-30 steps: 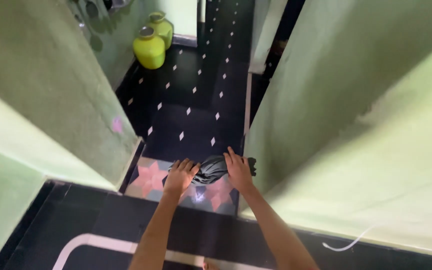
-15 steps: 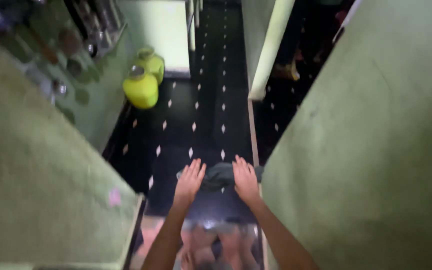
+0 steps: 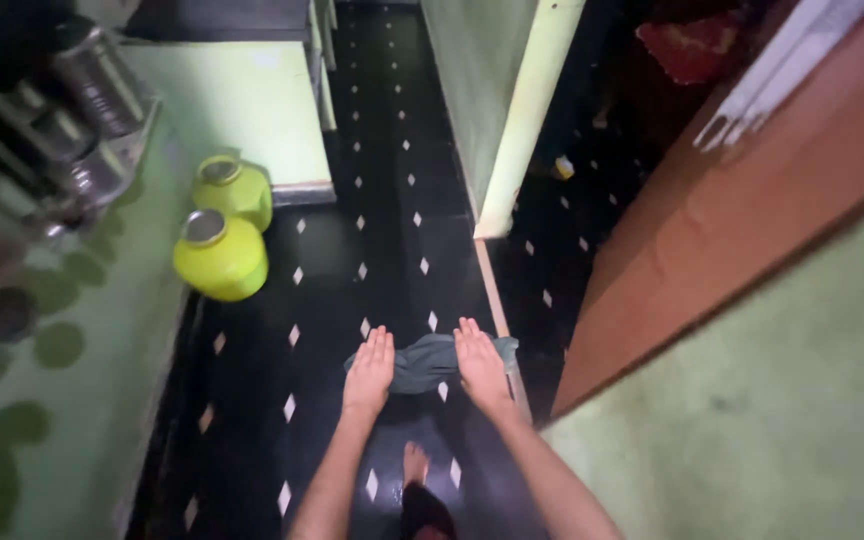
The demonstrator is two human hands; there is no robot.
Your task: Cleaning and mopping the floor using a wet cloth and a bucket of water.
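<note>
A grey-green cloth (image 3: pixel 424 362) lies bunched on the black floor with white diamond marks (image 3: pixel 382 250). My left hand (image 3: pixel 368 372) presses flat on the cloth's left end, fingers together and pointing forward. On the right end my right hand (image 3: pixel 479 367) presses down the same way. Both arms reach forward from the bottom of the view. My bare foot (image 3: pixel 414 465) shows just behind the hands.
Two yellow-green pots with metal lids (image 3: pixel 220 255) (image 3: pixel 235 188) stand at the left by a green wall. Metal vessels (image 3: pixel 92 85) sit on a rack at upper left. A green door frame (image 3: pixel 522 120) and a brown door (image 3: pixel 752 190) stand to the right.
Both hands have pushed the cloth forward along the floor, off the patterned threshold tile and into the passage. The pots are now nearer, and the brown door has come into view.
</note>
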